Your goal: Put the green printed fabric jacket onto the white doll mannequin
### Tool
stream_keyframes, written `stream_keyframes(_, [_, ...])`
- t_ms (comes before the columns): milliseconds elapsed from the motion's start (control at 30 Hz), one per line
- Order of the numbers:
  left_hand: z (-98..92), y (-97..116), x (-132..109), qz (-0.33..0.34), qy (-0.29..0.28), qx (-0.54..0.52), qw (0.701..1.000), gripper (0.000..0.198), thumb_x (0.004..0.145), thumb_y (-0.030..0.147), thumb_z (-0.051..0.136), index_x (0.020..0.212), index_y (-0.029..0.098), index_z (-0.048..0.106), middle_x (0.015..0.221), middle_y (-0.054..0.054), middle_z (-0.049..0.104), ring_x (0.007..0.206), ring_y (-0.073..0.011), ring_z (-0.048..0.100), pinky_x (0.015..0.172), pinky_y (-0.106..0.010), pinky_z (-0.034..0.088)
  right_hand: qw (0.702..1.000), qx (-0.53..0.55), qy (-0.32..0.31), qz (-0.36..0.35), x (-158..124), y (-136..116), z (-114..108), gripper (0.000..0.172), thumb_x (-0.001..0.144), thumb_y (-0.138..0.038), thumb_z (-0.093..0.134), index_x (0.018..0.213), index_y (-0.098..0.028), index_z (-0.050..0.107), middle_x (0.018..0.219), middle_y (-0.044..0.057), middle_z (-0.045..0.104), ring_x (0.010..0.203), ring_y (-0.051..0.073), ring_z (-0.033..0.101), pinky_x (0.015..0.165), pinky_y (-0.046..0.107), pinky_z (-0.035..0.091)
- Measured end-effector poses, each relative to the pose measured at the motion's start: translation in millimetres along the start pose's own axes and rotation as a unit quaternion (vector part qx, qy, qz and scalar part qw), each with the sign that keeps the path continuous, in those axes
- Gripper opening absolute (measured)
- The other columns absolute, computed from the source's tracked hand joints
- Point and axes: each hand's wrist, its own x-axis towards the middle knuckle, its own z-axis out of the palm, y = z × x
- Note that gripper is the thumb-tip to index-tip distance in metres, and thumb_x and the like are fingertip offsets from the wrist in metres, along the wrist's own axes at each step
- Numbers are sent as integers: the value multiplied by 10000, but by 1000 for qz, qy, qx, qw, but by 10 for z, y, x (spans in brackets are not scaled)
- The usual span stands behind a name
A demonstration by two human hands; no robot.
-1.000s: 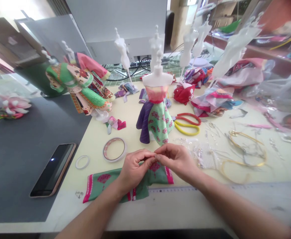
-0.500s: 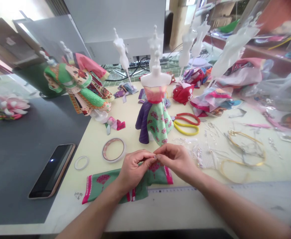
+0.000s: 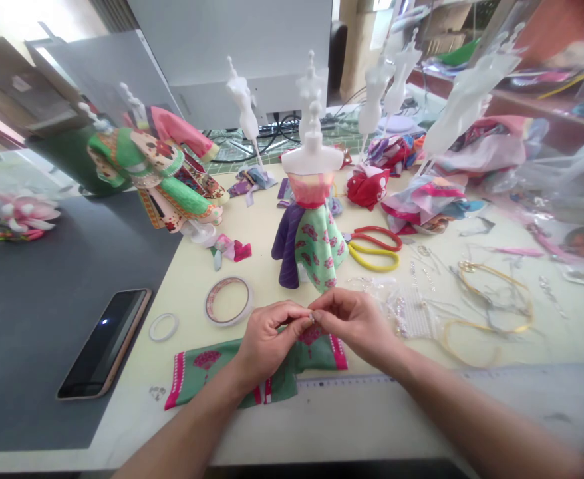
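Note:
My left hand [image 3: 273, 336] and my right hand [image 3: 354, 324] meet fingertip to fingertip, both pinched closed. Something tiny and pale shows between them, too small to name. Beneath the hands lies a green doll garment [image 3: 225, 362] with pink borders and pink fan prints, partly covered by my left hand and forearm. Just beyond my fingers stands a white mini dress form [image 3: 312, 156] wearing a pink top and a purple and mint floral skirt [image 3: 320, 246]. Scissors [image 3: 376, 256] with red and yellow handles rest to the right of the skirt.
Left of the garment are a tape roll [image 3: 228, 301], a small white ring [image 3: 163, 326] and a phone [image 3: 105, 342]. Bead strings [image 3: 414, 313] and yellow cord [image 3: 526, 303] lie to the right. A clear ruler [image 3: 352, 380] runs along the front. Dressed forms [image 3: 155, 166] stand back left.

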Motion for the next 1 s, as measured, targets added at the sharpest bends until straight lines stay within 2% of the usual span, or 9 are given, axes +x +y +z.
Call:
stream_keyframes(67, [6,4,-4,-23,2,-24,999,145,826,228,610,724,146,672,666,-16,652,636,-114,598,616,-208,475,1000,10,3,-4,1,-11,15,61,800,-225,620,786,-177,655,674,7,671,629,128,634,565,244,503])
stream_keyframes(167, [15,-6,-3,-104,-9,-118,988,158,827,278,614,777,143,679,668,-24,663,635,-131,612,633,-242,500,1000,16,3,-16,-1,-44,42,76,819,-224,597,795,-176,651,647,-1,662,600,123,630,547,240,501])
stream_keyframes(267, [16,-31,12,-166,-14,-216,962,189,825,316,620,792,136,670,636,-20,656,599,-133,614,630,-266,515,996,-49,20,-68,-6,-78,59,85,837,-223,575,840,-177,646,655,2,654,600,127,617,560,260,496])
stream_keyframes(400, [9,-57,34,-184,-6,-277,943,189,806,315,650,748,135,653,615,1,622,577,-112,597,615,-242,503,956,-192,87,-206,-8,-89,56,71,820,-166,583,832,-167,653,705,23,606,646,133,579,584,272,480])
stream_keyframes(467, [10,-63,34,-188,-11,-283,940,196,807,313,651,736,131,651,607,3,613,570,-103,588,606,-229,492,936,-217,89,-264,-3,-77,53,107,827,-125,554,837,-158,655,733,38,593,671,135,574,595,271,487])
stream_keyframes(567, [16,-70,24,-190,-18,-281,941,211,807,326,651,739,126,654,604,-1,613,564,-98,581,595,-217,481,915,-243,85,-312,2,-53,52,139,828,-95,530,849,-155,653,742,50,580,674,141,562,581,269,487])
stream_keyframes(1000, [11,-12,20,-200,-20,-200,959,281,781,395,661,777,114,658,648,-39,655,611,-140,608,625,-262,498,876,-361,59,-315,-30,-32,21,146,849,-121,495,831,-160,634,751,70,601,655,157,558,578,290,474])
